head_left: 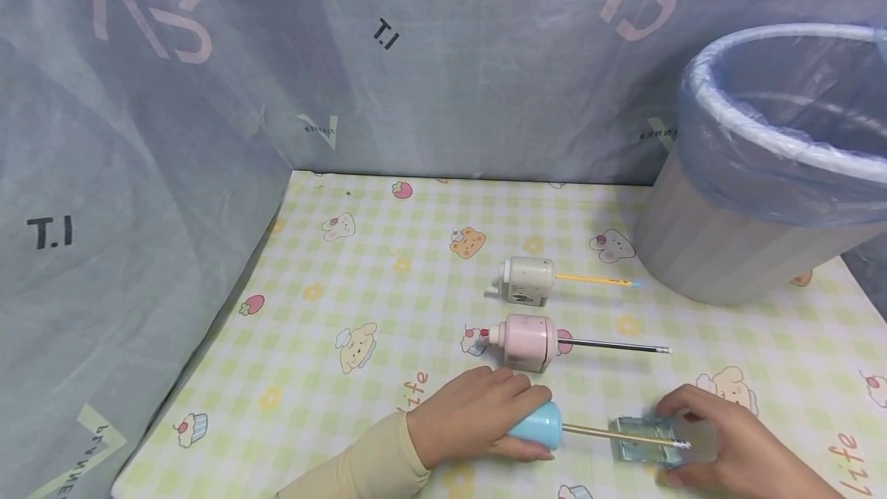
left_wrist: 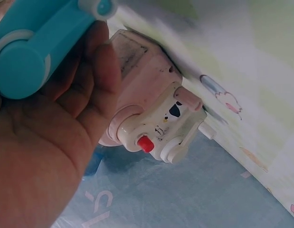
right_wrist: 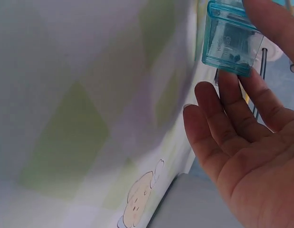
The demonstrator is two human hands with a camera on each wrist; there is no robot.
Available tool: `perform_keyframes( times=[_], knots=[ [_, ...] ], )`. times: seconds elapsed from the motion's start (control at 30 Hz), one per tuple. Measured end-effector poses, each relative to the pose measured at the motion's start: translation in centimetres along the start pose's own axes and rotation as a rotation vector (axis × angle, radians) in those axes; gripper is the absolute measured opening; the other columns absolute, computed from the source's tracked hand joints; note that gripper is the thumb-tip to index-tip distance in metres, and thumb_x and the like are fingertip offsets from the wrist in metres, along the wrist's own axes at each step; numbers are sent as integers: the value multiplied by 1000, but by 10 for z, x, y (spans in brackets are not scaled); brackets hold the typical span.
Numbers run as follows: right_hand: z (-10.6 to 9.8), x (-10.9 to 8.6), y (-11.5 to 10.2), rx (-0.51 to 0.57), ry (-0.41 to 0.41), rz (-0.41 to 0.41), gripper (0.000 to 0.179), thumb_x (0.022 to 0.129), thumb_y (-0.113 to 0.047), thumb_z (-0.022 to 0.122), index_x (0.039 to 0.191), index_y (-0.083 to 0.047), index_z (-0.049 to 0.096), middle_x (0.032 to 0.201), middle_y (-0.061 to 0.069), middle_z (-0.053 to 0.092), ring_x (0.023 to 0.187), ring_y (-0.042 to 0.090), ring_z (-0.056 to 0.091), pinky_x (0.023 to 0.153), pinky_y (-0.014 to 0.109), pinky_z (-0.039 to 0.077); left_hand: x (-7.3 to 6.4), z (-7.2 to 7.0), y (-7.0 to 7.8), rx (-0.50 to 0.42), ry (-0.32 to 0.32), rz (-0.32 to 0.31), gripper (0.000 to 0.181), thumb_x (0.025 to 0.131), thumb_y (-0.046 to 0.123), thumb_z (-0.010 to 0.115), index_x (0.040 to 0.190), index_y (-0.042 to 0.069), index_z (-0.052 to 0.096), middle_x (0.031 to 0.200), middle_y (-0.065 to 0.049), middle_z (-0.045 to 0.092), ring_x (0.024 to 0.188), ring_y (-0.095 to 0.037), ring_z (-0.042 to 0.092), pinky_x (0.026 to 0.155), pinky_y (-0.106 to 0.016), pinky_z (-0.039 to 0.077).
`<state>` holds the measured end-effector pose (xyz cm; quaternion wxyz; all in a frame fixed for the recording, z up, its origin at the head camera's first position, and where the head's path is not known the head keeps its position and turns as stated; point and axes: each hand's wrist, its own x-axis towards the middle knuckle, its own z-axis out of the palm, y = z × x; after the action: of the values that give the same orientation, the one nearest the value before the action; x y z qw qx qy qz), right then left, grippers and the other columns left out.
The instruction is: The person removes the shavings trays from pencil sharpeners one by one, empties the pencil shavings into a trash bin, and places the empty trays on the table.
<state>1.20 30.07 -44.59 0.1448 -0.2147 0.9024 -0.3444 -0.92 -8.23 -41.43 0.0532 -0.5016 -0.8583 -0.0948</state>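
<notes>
My left hand (head_left: 478, 418) grips a light blue crank pencil sharpener (head_left: 543, 430), whose crank side (left_wrist: 23, 71) faces the left wrist view. A gold-coloured pencil (head_left: 596, 432) sticks out of the sharpener to the right. Between thumb and fingertips, my right hand (head_left: 734, 441) pinches a small clear blue shavings drawer (right_wrist: 230, 42), apart from the sharpener and under the pencil's eraser end in the head view. Beyond the left hand stands a pink sharpener (head_left: 530, 343) with a black pencil (head_left: 613, 346). Behind it is an off-white sharpener (head_left: 530, 280) holding a yellow pencil (head_left: 592, 279).
A grey bin (head_left: 721, 241) lined with a blue plastic bag (head_left: 734, 175) stands at the back right. Under everything lies a green checked tablecloth (head_left: 388, 283) with cartoon prints. Grey fabric (head_left: 443, 83) hangs along the back and left edges.
</notes>
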Motion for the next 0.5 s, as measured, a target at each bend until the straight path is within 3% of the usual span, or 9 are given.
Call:
perform_keyframes(
  times=[0.17,0.3,0.5],
  knots=[
    [3,0,0,-14,-56,40,61,72,-41,97,122,-25,66,118,-7,67,104,-4,58,77,20,48,0,0,0,-2,4,4,49,99,64,68,123,22,63,93,12,57,78,-2,45,65,-13,32],
    [2,-1,-1,6,-91,69,60,75,-39,96,123,-23,65,119,-1,66,104,-4,58,77,20,48,0,1,1,1,-4,6,51,99,64,67,124,20,63,95,11,59,78,-2,46,67,-13,35],
    [5,-1,-5,-16,-34,18,59,74,-39,98,121,-27,65,117,-11,66,102,-3,58,78,20,49,2,0,0,-10,1,-3,56,98,64,69,125,16,62,96,9,60,76,-2,49,68,-15,40]
  ],
)
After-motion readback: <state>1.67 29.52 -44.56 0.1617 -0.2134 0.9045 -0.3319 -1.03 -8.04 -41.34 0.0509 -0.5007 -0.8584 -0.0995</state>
